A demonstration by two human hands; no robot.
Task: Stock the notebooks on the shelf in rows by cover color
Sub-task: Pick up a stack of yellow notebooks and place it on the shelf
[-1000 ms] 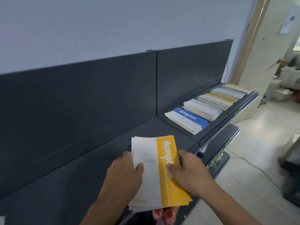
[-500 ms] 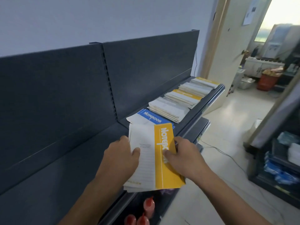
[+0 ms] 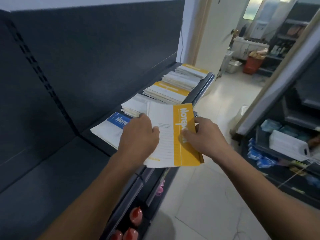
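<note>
A stack of white notebooks with a yellow spine band [image 3: 169,135] is held above the front edge of the dark shelf [image 3: 52,170]. My left hand [image 3: 138,134] grips its left side, thumb on the cover. My right hand [image 3: 202,135] grips the yellow right side. Just beyond my left hand, a blue-banded notebook [image 3: 114,122] tops a pile lying on the shelf. Further right along the shelf lie a white-topped pile [image 3: 135,106] and yellow-banded piles [image 3: 168,90].
The shelf's dark back panel [image 3: 86,58] rises behind the piles. Red-capped bottles [image 3: 135,215] stand on a lower shelf. A tiled aisle [image 3: 207,196] runs on the right, with another stocked rack [image 3: 285,144] beside it and a doorway [image 3: 242,49] beyond.
The held stack has moved right along the shelf, toward the blue-banded pile and the piles beyond it. Both hands keep their grip.
</note>
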